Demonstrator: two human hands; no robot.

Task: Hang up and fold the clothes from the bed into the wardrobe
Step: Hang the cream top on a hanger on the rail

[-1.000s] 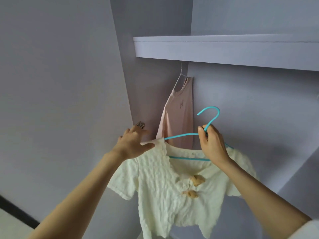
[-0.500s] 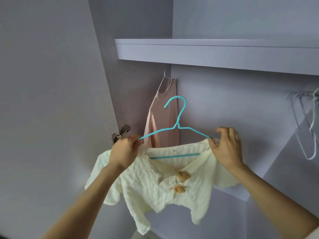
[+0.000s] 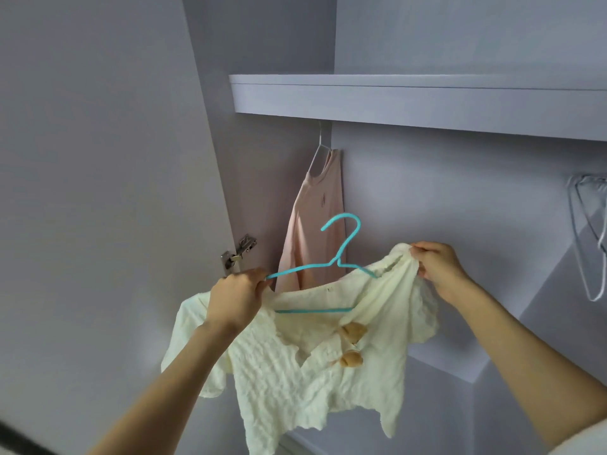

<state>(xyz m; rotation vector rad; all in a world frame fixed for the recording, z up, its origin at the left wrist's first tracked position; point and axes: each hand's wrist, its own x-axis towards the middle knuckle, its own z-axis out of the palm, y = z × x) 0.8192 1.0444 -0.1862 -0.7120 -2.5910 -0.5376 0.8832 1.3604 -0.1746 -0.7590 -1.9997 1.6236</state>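
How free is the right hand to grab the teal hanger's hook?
Probably not yet: the right hand pinches the cream top's shoulder. The teal hanger's hook itself stands exposed above the fabric.

Under the shelf (image 3: 394, 103), bare back wall lay open between the pink top (image 3: 315, 231), hung at the left corner, and the white hangers (image 3: 588, 238) at the far right. The shelf's front edge closed the way from above; the open door (image 3: 98, 192) with its hinge (image 3: 238, 254) bounded the left.
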